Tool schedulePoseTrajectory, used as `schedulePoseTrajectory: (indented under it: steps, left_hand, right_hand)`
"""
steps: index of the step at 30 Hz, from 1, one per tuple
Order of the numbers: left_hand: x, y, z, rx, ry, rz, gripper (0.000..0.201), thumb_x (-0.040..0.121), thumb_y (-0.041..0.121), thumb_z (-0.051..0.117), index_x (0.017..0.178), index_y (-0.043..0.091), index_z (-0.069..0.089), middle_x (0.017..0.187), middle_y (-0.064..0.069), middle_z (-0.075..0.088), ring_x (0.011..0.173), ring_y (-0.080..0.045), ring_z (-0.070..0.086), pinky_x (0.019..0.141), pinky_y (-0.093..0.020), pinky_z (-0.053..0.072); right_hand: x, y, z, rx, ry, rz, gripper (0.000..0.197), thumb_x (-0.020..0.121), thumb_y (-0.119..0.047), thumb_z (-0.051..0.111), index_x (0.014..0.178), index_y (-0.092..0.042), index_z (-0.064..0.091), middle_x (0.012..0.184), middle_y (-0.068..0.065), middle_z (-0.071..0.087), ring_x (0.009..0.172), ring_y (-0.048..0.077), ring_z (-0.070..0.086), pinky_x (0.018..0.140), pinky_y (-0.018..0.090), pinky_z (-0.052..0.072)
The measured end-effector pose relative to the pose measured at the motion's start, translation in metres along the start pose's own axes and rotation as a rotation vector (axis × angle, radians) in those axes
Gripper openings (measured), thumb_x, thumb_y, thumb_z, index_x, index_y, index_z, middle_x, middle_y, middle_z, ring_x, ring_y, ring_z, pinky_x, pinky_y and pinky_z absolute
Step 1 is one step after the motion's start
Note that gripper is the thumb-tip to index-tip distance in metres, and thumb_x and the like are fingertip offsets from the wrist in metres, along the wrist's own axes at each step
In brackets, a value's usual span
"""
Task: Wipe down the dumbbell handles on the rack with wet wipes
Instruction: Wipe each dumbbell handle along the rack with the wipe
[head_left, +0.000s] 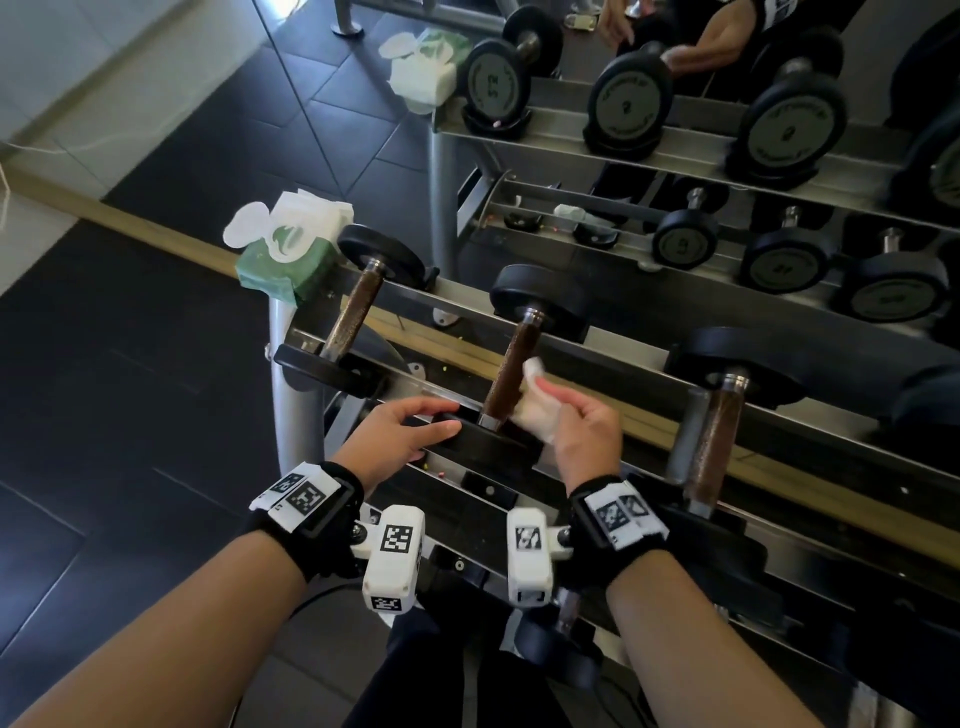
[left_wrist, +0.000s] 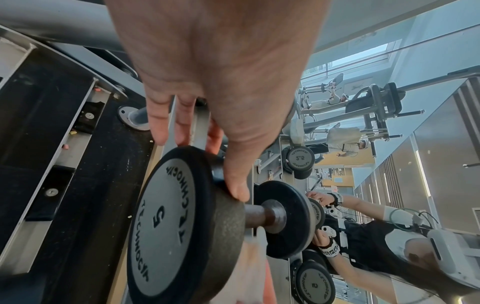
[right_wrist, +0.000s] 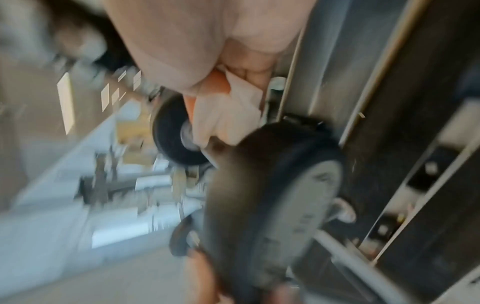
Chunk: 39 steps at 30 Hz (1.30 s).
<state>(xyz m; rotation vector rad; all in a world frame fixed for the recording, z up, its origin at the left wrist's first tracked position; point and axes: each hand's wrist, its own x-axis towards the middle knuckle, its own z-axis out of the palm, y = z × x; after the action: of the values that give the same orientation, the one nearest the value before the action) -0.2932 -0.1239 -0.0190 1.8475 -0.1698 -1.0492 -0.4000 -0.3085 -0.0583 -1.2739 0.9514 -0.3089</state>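
Note:
Three black dumbbells lie across the steel rack (head_left: 613, 364) in front of me. My left hand (head_left: 410, 423) grips the near weight plate (left_wrist: 166, 222) of the middle dumbbell, thumb over its rim. My right hand (head_left: 582, 423) holds a crumpled white wet wipe (head_left: 535, 402) against the right side of that dumbbell's brown handle (head_left: 511, 371). In the blurred right wrist view the wipe (right_wrist: 228, 115) is bunched under my fingers beside the plate (right_wrist: 272, 195). The left dumbbell handle (head_left: 356, 309) and the right dumbbell handle (head_left: 714, 447) stand untouched.
A green pack of wet wipes (head_left: 285, 254) with its lid open sits on the rack's left end. A mirror (head_left: 675, 130) behind the rack reflects the dumbbells and me. Dark tiled floor (head_left: 130, 389) lies to the left. A lower shelf holds another dumbbell (head_left: 561, 639).

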Motion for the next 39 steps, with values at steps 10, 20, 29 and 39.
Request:
schedulePoseTrajectory:
  steps: [10, 20, 29, 39]
  left_hand:
    - [0.002, -0.001, -0.002, -0.026, -0.003, -0.013, 0.03, 0.087, 0.023, 0.07, 0.116, 0.031, 0.068, 0.123, -0.004, 0.064, 0.105, -0.019, 0.068, 0.086, -0.034, 0.058]
    - [0.001, 0.0, 0.0, 0.029, 0.018, 0.001, 0.028, 0.088, 0.027, 0.069, 0.115, 0.034, 0.067, 0.122, 0.0, 0.063, 0.109, -0.018, 0.064, 0.097, -0.041, 0.052]
    - [0.003, -0.003, -0.001, 0.063, 0.023, 0.014, 0.028, 0.089, 0.033, 0.069, 0.115, 0.039, 0.066, 0.121, 0.006, 0.063, 0.109, -0.015, 0.062, 0.089, -0.033, 0.052]
    - [0.006, -0.005, -0.005, 0.061, 0.007, 0.047, 0.024, 0.087, 0.032, 0.071, 0.108, 0.043, 0.066, 0.117, 0.012, 0.062, 0.089, -0.001, 0.066, 0.065, -0.014, 0.05]
  right_hand:
    - [0.038, -0.003, 0.026, 0.087, -0.119, 0.102, 0.067, 0.09, 0.006, 0.038, 0.123, -0.047, 0.062, 0.136, 0.003, 0.056, 0.115, 0.02, 0.059, 0.106, 0.042, 0.045]
    - [0.0, 0.001, 0.003, -0.087, -0.253, 0.042, 0.045, 0.095, -0.002, 0.05, 0.096, -0.038, 0.076, 0.107, -0.018, 0.069, 0.105, 0.005, 0.063, 0.085, 0.011, 0.049]
    - [0.024, -0.038, 0.003, -0.198, -0.047, -0.192, 0.042, 0.098, -0.008, 0.044, 0.135, -0.023, 0.059, 0.128, -0.001, 0.065, 0.103, 0.014, 0.061, 0.099, 0.031, 0.049]
    - [-0.006, 0.005, 0.011, -0.407, -0.208, -0.166, 0.032, 0.101, -0.023, 0.049, 0.121, -0.043, 0.065, 0.106, -0.025, 0.067, 0.093, -0.007, 0.059, 0.086, 0.011, 0.042]
